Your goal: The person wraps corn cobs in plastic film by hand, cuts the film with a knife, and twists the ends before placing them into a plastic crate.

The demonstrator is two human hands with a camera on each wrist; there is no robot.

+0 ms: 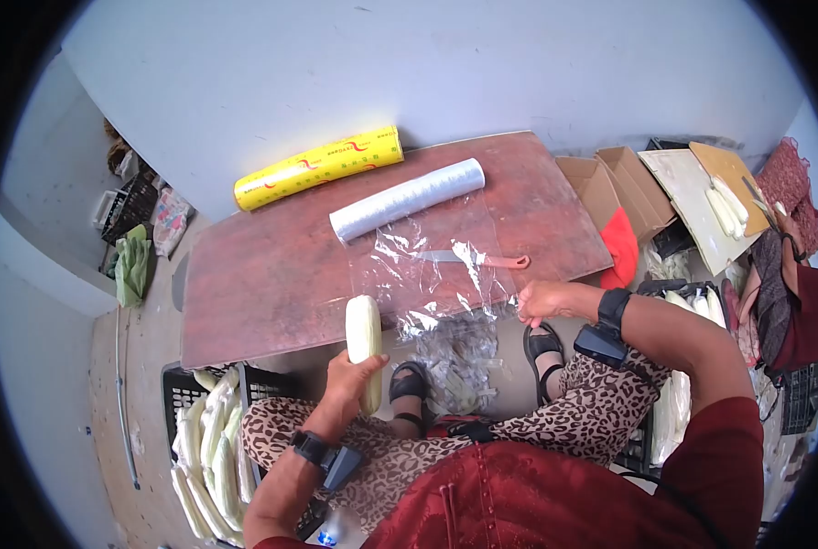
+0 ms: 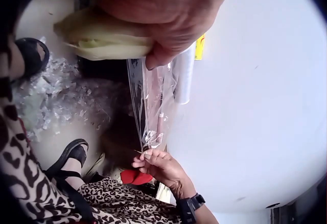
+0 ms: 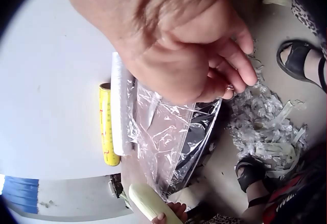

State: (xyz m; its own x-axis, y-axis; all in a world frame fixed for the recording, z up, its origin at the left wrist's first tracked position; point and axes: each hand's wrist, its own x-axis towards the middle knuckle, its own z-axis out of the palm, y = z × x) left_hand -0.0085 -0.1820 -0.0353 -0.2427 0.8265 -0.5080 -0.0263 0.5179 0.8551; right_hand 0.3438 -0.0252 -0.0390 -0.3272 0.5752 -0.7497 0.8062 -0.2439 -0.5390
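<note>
My left hand (image 1: 347,382) grips an ear of corn (image 1: 364,337) in its pale green husk, held upright in front of the table edge. The thumb (image 2: 159,56) lies along its side in the left wrist view. With finger and thumb, my right hand (image 1: 548,302) pinches the right corner of a sheet of clear plastic film (image 1: 427,306). The film runs from a white roll of cling film (image 1: 409,199) across the table and hangs past its front edge. Under the film lies a knife (image 1: 459,259) with a pinkish-red handle, pointing left.
A yellow cling film roll (image 1: 319,167) lies at the back of the reddish table (image 1: 244,274). Crates with husked corn (image 1: 212,439) stand on both sides. Scraps of film (image 1: 459,366) cover the floor between my feet. Cardboard boxes (image 1: 601,188) and another person (image 1: 798,274) are at the right.
</note>
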